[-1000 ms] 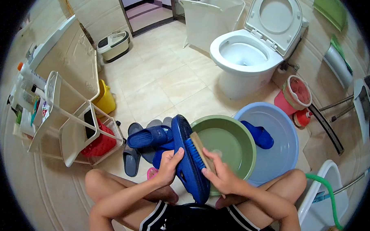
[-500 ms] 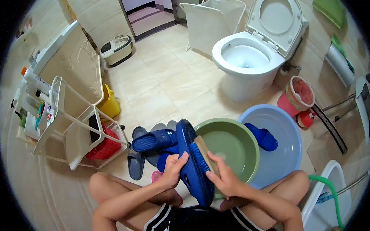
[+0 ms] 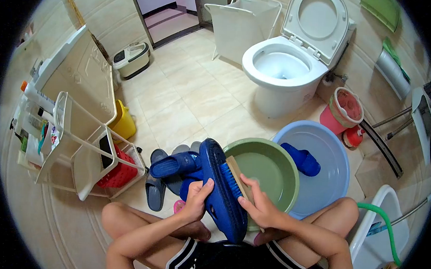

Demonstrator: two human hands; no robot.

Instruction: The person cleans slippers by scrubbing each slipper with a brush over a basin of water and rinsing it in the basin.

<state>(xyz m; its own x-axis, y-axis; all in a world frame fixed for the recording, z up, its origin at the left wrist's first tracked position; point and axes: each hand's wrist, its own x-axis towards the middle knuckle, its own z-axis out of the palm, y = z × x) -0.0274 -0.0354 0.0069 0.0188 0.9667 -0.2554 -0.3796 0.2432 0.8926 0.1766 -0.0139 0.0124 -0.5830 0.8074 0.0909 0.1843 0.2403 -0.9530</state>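
Water [image 3: 271, 173] in green basin [image 3: 292, 184], slipper [image 3: 301, 160] in blue basin [image 3: 336, 186] — brush [image 3: 236, 174] against shoe [image 3: 220, 189]

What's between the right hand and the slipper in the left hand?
A brush, its blue bristles facing the slipper, as the head view shows.

"What clothes can you see from far away?"

"I see black shorts [image 3: 230, 258] at six o'clock."

"Are they plain?"

"Nope. White stripes [image 3: 177, 254] go round both leg ends, near half past six and five o'clock."

"Anything else?"

"A tiny white mark [image 3: 193, 265], just past six. I can't read it."

"And the left hand [image 3: 196, 201] and right hand [image 3: 260, 208]?"

"Both bare, like the knees [image 3: 118, 216]."
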